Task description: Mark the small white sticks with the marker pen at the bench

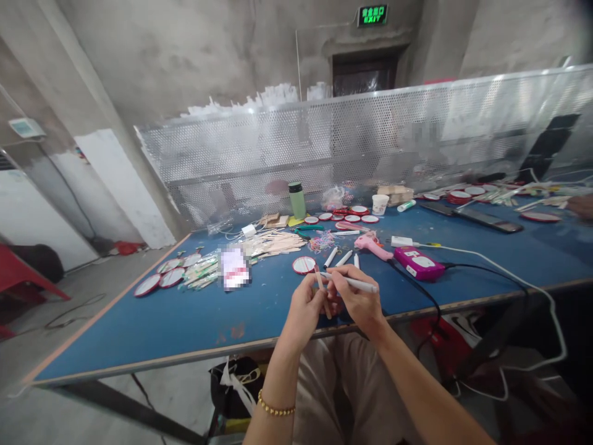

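Note:
My left hand (306, 307), with a gold bead bracelet on its wrist, is closed around a flat wooden craft stick (319, 281) that points up and away from me. In my right hand (359, 303) is a white marker pen (364, 285), its front end held close to the stick; whether the tip touches it I cannot tell. Just beyond my hands lie a round white disc with a red rim (304, 265) and several more white markers (343, 258). A pink glue gun (373, 246) rests to their right.
On the blue table (185, 334) are a pile of wooden sticks (278, 243), a phone (235, 269), a green bottle (297, 201), a paper cup (380, 204) and a purple box (418, 263) with cables. A perforated metal screen (259, 148) stands behind. Part of another person's hand (581, 207) shows far right.

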Demonstrator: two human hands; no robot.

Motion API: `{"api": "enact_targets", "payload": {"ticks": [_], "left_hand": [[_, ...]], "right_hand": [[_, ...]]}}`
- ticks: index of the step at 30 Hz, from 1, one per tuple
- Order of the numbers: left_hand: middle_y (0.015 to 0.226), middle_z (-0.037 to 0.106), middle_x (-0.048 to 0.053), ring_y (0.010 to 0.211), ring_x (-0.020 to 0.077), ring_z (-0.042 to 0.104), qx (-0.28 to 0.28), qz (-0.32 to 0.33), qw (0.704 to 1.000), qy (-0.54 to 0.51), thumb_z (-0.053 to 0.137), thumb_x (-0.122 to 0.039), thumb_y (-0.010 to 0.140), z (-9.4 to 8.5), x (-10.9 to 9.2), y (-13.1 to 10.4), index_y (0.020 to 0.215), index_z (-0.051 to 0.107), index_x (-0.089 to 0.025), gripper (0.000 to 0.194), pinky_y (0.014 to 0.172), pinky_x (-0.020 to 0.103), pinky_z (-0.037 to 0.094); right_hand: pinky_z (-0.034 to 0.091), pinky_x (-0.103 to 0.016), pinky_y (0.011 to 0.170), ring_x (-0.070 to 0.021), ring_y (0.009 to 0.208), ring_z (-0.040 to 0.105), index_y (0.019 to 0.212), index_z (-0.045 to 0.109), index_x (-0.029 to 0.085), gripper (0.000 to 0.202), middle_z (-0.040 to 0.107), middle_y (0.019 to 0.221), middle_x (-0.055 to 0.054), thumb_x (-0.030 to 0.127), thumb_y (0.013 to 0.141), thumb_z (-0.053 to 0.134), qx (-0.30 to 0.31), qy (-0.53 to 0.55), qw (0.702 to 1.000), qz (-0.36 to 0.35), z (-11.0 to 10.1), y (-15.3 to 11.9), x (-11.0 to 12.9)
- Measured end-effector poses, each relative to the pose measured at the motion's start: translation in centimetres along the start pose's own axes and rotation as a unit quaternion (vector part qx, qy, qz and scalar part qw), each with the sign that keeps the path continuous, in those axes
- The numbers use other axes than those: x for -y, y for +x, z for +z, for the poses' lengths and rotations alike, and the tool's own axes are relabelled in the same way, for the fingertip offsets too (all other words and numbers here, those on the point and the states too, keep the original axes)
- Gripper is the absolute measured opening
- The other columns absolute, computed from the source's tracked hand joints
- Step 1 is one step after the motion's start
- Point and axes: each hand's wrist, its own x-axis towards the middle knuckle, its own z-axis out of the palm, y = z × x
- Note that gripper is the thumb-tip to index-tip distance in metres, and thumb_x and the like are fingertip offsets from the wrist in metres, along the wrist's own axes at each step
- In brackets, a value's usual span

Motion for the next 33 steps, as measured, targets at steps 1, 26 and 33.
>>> {"api": "enact_targets", "payload": {"ticks": [1, 26, 33], "left_hand": [[0.061, 0.058, -0.004, 0.046, 0.0104, 0.057, 0.000, -0.001, 1.000, 0.002, 0.066, -0.048, 0.078, 0.02, -0.04, -0.04, 0.096, 0.056, -0.017, 0.037, 0.048, 0.022, 0.048], [0.060, 0.059, -0.004, 0.048, 0.0102, 0.056, 0.001, -0.002, 1.000, 0.012, 0.068, -0.052, 0.076, 0.13, -0.31, -0.15, 0.096, 0.054, -0.015, 0.045, 0.047, 0.022, 0.047], [0.064, 0.062, -0.003, 0.052, 0.0122, 0.060, 0.000, -0.007, 1.000, 0.004, 0.069, -0.053, 0.074, 0.08, -0.34, -0.09, 0.095, 0.054, -0.016, 0.045, 0.050, 0.024, 0.050]], "right_hand": [[0.049, -0.023, 0.044, -0.0132, 0.047, 0.060, 0.081, 0.067, 0.021, 0.017, 0.064, 0.058, 0.002, 0.033, 0.087, 0.056, -0.003, -0.002, 1.000, -0.001, 0.06, 0.02, 0.00], [0.050, -0.022, 0.050, -0.0130, 0.053, 0.062, 0.077, 0.071, 0.018, 0.023, 0.068, 0.064, -0.002, 0.033, 0.084, 0.055, -0.003, -0.048, 0.998, -0.031, 0.31, 0.36, 0.39], [0.050, -0.022, 0.050, -0.0139, 0.054, 0.063, 0.076, 0.070, 0.018, 0.023, 0.069, 0.065, -0.002, 0.034, 0.085, 0.055, -0.004, -0.052, 0.998, -0.023, 0.36, 0.44, 0.21]]}}
